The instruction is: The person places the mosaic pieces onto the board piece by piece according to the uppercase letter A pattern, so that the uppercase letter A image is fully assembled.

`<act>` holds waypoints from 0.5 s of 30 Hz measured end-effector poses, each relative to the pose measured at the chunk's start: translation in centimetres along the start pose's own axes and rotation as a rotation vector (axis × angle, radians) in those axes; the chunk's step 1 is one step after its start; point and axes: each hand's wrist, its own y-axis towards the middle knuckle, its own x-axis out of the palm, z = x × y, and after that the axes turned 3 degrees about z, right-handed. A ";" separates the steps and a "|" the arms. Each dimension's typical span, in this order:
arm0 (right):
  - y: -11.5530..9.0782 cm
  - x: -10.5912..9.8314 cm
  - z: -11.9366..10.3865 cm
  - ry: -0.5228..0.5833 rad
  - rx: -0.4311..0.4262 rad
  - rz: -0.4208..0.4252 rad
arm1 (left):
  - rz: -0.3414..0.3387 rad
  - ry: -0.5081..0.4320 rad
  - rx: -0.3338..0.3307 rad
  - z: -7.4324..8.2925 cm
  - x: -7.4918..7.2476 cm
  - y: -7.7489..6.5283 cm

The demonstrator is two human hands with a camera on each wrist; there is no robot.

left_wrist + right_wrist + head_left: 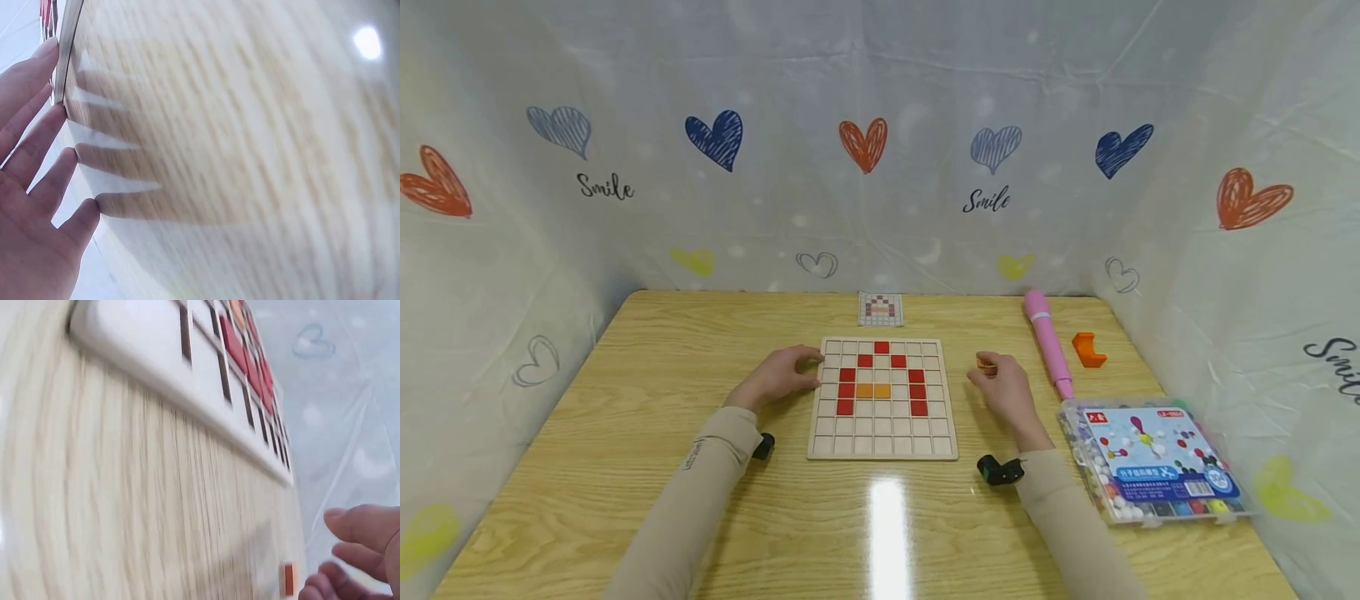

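Note:
A wooden grid board [882,447] lies mid-table, with red tiles [917,392] in an arch shape and two orange tiles [873,391] side by side in one row. My left hand [778,375] rests at the board's left edge; in the left wrist view its thumb and a fingertip meet the rim, the other fingers spread toward the table. Right of the board is my right hand [1006,390], thumb apart from the fingers. Close by its fingertips, a loose orange tile [288,579] shows on the table in the right wrist view, partly covered by the hand in the head view.
Behind the board lies a small printed pattern card [881,309]. To the right are a pink stick-like object [1049,346], an orange plastic piece [1087,350] and a clear box [1157,462] of molecular model parts. A curtain [925,225] closes off the back and sides.

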 end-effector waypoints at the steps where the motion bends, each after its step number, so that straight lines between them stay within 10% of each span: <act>1: 0.2 -0.4 0.5 -0.015 0.015 0.000 | 0.000 -0.001 -0.001 0.0 0.0 0.0; 15: 3.0 -1.4 3.9 -0.075 -0.017 -0.066 | -0.001 0.005 0.014 -0.4 0.1 0.3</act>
